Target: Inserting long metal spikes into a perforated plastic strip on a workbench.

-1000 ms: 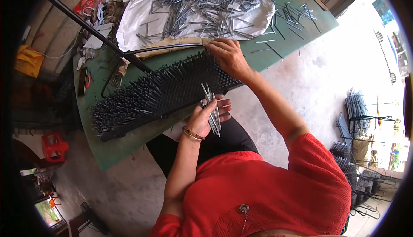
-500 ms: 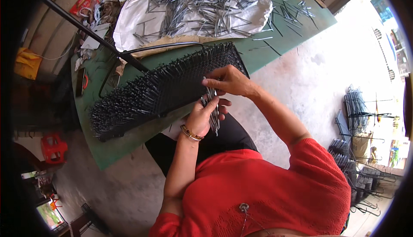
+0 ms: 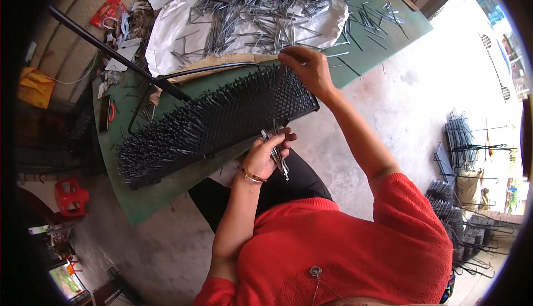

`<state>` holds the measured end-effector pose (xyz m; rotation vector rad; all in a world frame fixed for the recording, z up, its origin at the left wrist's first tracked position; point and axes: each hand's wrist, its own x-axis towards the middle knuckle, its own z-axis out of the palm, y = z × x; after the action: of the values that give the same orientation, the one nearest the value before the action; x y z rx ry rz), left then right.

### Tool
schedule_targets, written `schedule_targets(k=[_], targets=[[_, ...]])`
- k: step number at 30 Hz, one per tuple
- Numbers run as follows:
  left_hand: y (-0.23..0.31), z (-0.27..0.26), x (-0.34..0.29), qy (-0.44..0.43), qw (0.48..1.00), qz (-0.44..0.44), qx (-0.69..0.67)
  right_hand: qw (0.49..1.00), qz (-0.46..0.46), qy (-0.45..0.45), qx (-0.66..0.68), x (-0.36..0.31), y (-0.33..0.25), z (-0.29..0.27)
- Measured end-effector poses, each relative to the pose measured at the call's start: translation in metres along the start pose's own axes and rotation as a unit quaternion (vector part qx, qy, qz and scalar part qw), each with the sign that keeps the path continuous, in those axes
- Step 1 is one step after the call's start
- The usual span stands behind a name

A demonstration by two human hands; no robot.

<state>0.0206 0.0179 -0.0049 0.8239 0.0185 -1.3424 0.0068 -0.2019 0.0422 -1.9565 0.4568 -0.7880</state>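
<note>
My left hand [image 3: 263,154] is wrapped round a small bundle of thin silvery metal rods [image 3: 280,163], close to the front edge of a long black rack. The rack [image 3: 233,118], full of small holes, lies aslant on the green table. Upright rods [image 3: 158,131] crowd its left part and run along its far edge, while bare holes show toward the right. Over the rack's far right corner is my right hand [image 3: 314,73], thumb and fingertips pinched together. Whatever sits between those fingertips is too small to make out.
Beyond the rack, a heap of loose rods [image 3: 266,1] lies on a white sheet [image 3: 166,34]. More rods are scattered on the green table [image 3: 383,51]. A black metal bar [image 3: 100,42] slants up from the rack. A red stool [image 3: 71,196] stands at left, wire racks [image 3: 461,139] at right.
My right hand has moved from beside the bundle up and away to the rack's far right corner. My left hand still grips the rods, and their lower ends have swung slightly right.
</note>
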Motion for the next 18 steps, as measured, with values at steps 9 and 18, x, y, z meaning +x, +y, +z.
schedule_targets(k=[9,18], targets=[[-0.001,-0.002,-0.005,-0.022,0.999,-0.012,-0.049,0.992,-0.111,-0.024,-0.061,0.004,0.001,0.004],[0.0,-0.004,-0.006,-0.046,0.995,-0.048,-0.075,0.981,-0.181,-0.051,-0.044,0.006,-0.005,0.012]])
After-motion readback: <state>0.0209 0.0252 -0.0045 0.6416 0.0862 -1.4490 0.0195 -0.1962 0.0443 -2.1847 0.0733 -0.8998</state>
